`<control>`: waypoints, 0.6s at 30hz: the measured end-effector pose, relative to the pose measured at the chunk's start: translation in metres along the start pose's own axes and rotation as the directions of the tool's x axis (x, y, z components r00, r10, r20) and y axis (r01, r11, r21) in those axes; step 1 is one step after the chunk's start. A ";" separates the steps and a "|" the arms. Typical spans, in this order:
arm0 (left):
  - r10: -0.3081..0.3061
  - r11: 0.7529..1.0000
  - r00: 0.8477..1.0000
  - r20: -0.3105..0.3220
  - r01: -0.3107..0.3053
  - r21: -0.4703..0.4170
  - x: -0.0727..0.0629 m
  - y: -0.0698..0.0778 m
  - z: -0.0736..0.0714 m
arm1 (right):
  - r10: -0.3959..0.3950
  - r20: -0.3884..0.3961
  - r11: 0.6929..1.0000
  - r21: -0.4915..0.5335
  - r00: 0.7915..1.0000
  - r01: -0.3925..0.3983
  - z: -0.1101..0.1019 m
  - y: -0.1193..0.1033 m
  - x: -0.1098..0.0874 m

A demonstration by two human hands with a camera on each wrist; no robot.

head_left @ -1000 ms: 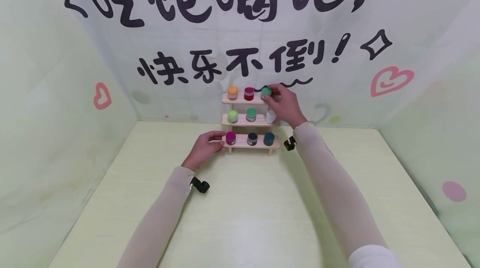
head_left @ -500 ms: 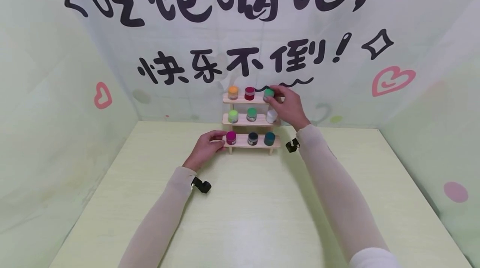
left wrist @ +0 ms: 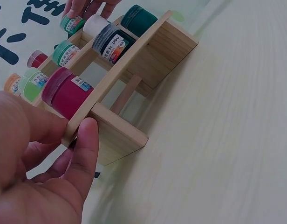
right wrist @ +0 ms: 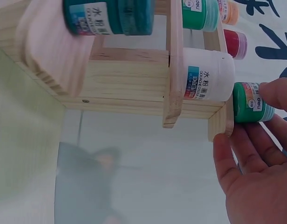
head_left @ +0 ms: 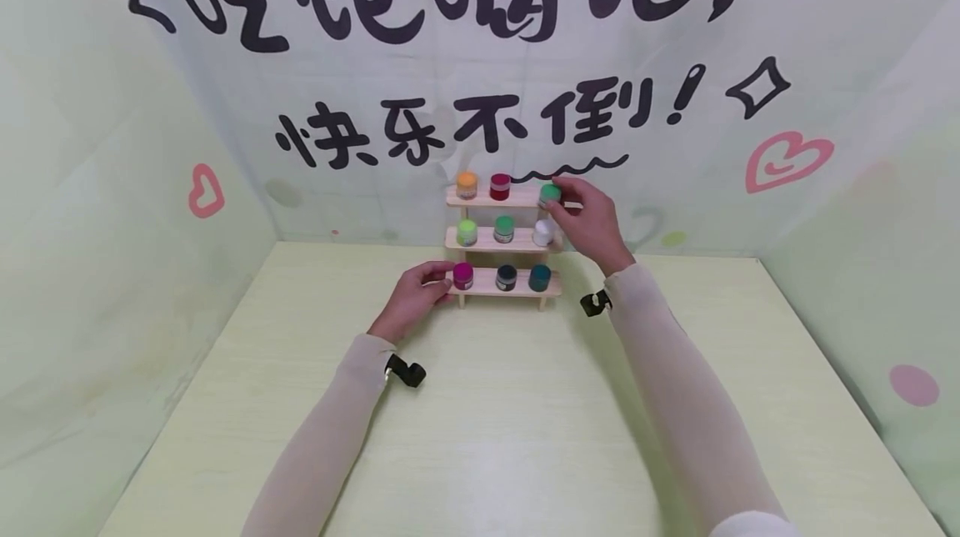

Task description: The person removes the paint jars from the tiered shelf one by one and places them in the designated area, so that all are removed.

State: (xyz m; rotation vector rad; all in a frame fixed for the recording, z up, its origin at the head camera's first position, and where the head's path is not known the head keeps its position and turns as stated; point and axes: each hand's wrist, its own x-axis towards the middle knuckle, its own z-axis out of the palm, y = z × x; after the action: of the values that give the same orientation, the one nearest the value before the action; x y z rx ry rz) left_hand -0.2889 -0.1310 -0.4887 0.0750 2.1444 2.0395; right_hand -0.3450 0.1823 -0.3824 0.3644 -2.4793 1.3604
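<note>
A three-tier wooden display rack (head_left: 483,282) stands against the back wall with paint jars on every tier. My left hand (head_left: 411,298) pinches the left end of its lowest board, beside a magenta paint jar (left wrist: 69,93). At the right end of the top tier, my right hand (head_left: 592,220) holds a green paint jar (right wrist: 250,102) between thumb and fingers. The jar is upright at the board's end; whether its base touches the wood is hard to tell. Just below sits a white paint jar (right wrist: 208,74) on the middle tier.
Top tier: an orange jar (head_left: 467,185) and a red jar (head_left: 500,186). Middle tier: a lime jar (head_left: 467,232) and another green jar (head_left: 504,228). Bottom tier: a black jar (head_left: 506,277) and a teal jar (head_left: 539,277). A printed cloth (head_left: 360,212) hangs behind the pale table (head_left: 480,420).
The right hand has moved right with the green jar, along the top tier to its right end, widening the gap from the red jar. The left hand stays at the lowest board.
</note>
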 end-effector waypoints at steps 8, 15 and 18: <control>-0.006 1.000 1.000 0.011 0.006 0.022 -0.003 0.002 0.000 | -0.019 -0.038 0.997 0.075 0.999 0.022 -0.007 0.005 -0.016; -0.010 0.999 1.000 0.027 0.009 0.036 -0.003 0.004 -0.002 | -0.034 -0.040 0.997 0.071 0.999 0.037 -0.014 0.008 -0.027; -0.007 0.999 0.999 0.040 0.005 0.052 -0.002 0.004 -0.003 | -0.041 -0.044 0.996 0.080 0.998 0.044 -0.016 0.008 -0.033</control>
State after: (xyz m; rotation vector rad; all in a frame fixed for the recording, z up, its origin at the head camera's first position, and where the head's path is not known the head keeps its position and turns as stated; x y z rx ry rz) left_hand -0.2877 -0.1336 -0.4844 0.1160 2.1702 1.9628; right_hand -0.3150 0.2025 -0.3930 0.3996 -2.3742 1.4395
